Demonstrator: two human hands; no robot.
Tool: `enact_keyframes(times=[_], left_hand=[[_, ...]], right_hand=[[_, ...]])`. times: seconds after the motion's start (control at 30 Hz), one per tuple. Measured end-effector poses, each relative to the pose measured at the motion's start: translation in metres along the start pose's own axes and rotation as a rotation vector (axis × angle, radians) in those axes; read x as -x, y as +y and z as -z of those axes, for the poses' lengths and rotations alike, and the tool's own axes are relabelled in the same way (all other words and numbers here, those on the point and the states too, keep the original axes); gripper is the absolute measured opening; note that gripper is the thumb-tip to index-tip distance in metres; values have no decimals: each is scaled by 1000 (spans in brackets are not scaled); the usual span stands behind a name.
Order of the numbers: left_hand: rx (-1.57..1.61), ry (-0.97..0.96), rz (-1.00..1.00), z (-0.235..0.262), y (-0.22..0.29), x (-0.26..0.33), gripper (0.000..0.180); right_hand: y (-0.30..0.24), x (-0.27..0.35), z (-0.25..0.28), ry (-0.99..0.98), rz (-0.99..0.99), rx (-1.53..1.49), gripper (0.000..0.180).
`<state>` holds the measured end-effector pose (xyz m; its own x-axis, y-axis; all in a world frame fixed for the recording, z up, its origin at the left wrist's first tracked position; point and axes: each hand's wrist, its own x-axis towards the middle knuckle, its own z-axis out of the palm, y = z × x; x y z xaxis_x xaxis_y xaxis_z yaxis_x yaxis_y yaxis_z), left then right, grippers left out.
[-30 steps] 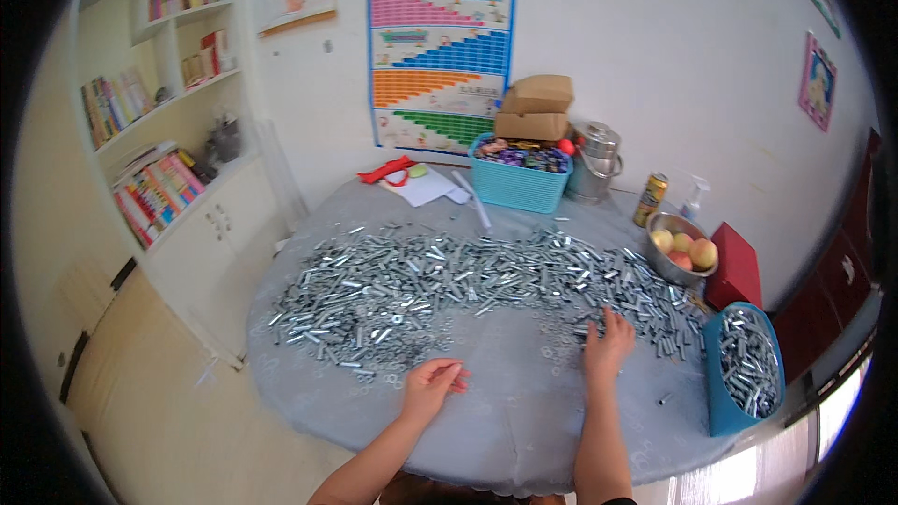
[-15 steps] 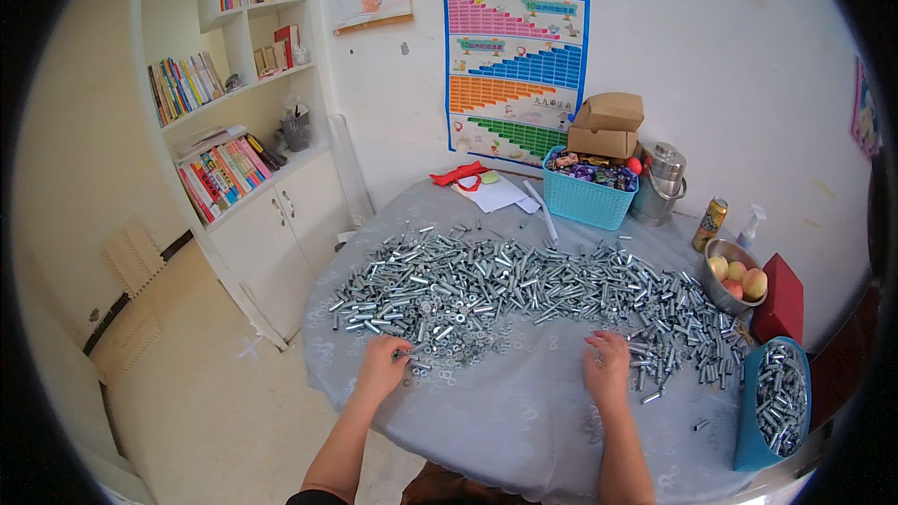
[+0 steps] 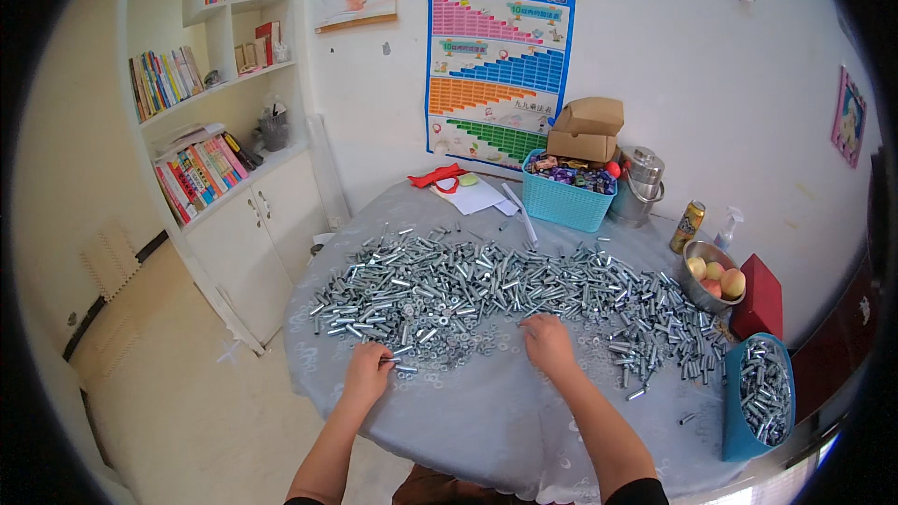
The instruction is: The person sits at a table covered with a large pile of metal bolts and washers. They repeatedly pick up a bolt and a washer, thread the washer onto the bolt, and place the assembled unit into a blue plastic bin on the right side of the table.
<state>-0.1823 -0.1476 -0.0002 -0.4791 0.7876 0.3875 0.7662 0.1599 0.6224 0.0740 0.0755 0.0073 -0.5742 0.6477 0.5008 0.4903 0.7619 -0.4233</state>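
Note:
A wide heap of silvery metal bolts and sleeves (image 3: pixel 486 271) spreads across the grey tablecloth. Flat washers (image 3: pixel 447 352) and small nuts lie along its near left side. At that left edge, my left hand (image 3: pixel 368 372) is closed, its fingertips pinching a metal bolt (image 3: pixel 390 359); another cylindrical piece lies just beside the fingers. My right hand (image 3: pixel 548 346) is at the near middle edge of the heap, fingers bent and drawn together beside some scattered washers. Whatever those fingertips hold, if anything, is too small to make out.
A blue bin of metal pieces (image 3: pixel 732 411) stands at the table's right edge. Behind it are a red box (image 3: pixel 758 297), a steel fruit bowl (image 3: pixel 697 293) and a can (image 3: pixel 687 227). Toward the wall sit a turquoise basket (image 3: pixel 566 204), a steel pot (image 3: pixel 640 189) and papers (image 3: pixel 472 196).
My right hand has moved left from the right part of the heap to its middle edge, and its fingers have drawn together. My left hand stays by the left edge. The view has shifted slightly.

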Motion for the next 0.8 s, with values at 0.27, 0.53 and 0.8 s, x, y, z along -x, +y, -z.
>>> enact_keyframes(times=[0.27,0.53,0.8], left_hand=[[233,102,33,-2,11,2,26],[1034,-125,284,-28,38,9,23],[1489,-246,405,-52,62,21,18]], right_hand=[[16,-19,-17,75,188,256,20],[15,-15,-15,45,294,295,25],[-32,2,-3,90,-132,-422,19]])
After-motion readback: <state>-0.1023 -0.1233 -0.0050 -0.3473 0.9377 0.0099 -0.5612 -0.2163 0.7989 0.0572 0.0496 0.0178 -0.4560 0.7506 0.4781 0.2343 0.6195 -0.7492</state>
